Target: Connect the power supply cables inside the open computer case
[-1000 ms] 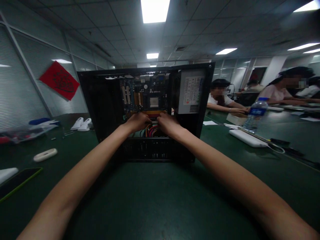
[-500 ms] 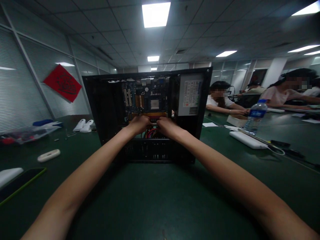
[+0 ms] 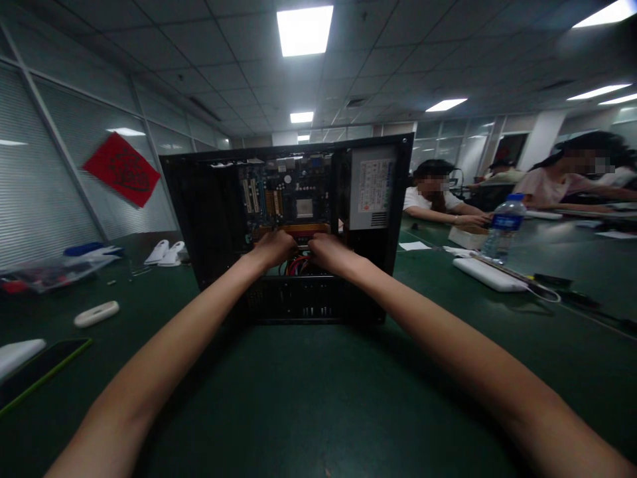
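Observation:
An open black computer case (image 3: 318, 317) stands upright on the green table, its inside facing me. A motherboard (image 3: 304, 189) fills the upper middle, with a silver power supply (image 3: 369, 188) at the upper right. My left hand (image 3: 277, 247) and my right hand (image 3: 326, 250) both reach in at the lower edge of the board, just under the orange and red memory slots (image 3: 304, 230). Fingers on both hands are curled closed, a small gap apart. Whatever lies between the fingertips is hidden. Red and dark cables (image 3: 297, 266) hang beneath the hands.
On the left lie a phone (image 3: 42, 372), a white oval case (image 3: 97, 313) and a plastic bag (image 3: 60, 273). To the right are a water bottle (image 3: 504, 228), a white power bank (image 3: 489, 275) with a cable, and a small box (image 3: 468, 236). Other people sit beyond.
The view has shifted slightly, so the case sits a little further left in the picture. Both hands stay at the same place by the memory slots.

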`<state>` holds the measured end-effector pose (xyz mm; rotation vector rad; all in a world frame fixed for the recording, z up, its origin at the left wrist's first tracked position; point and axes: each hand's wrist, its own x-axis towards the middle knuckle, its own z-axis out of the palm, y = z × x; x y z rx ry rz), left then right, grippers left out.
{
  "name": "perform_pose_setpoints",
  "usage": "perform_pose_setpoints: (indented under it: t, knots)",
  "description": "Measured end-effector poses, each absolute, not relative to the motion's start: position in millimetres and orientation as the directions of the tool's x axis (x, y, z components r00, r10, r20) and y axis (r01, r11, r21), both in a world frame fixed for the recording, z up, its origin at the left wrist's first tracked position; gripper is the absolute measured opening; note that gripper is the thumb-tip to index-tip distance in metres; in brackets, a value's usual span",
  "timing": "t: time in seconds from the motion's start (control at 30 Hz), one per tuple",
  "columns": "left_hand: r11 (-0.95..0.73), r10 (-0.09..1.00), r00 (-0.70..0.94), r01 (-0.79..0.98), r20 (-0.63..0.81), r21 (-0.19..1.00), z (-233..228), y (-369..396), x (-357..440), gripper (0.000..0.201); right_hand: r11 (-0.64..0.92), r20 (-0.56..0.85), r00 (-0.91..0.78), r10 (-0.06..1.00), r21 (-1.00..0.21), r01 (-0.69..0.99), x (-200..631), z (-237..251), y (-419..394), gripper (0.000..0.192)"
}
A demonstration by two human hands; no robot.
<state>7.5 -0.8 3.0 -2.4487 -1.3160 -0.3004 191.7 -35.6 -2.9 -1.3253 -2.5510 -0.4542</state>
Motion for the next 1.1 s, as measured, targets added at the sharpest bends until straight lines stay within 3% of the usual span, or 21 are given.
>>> perform_pose_setpoints:
  t: [0.17, 0.6, 0.83, 1.1]
  knots:
    - [-0.441, 0.779, 0.525, 0.847, 0.343, -0.295, 2.4, 0.6, 8.9, 0.027, 0.527, 0.388, -0.558, 0.733, 0.194, 0.827, 193.1, -0.9, -41.0, 0.025]
    - [-0.473, 0.754, 0.563, 0.823, 0.339, -0.315, 1.6, 2.8, 4.8, 0.030, 0.592, 0.330, -0.643, 0.691, 0.254, 0.765, 188.2, -6.3, -19.3, 0.030]
    - [-0.477, 0.731, 0.576, 0.815, 0.366, -0.329, 0.6, 0.0, 4.5, 0.030, 0.554, 0.361, -0.702, 0.613, 0.437, 0.709, 180.3, -6.3, -14.7, 0.036]
    - [-0.452, 0.756, 0.538, 0.841, 0.373, -0.298, -2.1, -1.3, 5.7, 0.029, 0.528, 0.324, -0.688, 0.649, 0.460, 0.714, 180.5, -8.5, -6.6, 0.032]
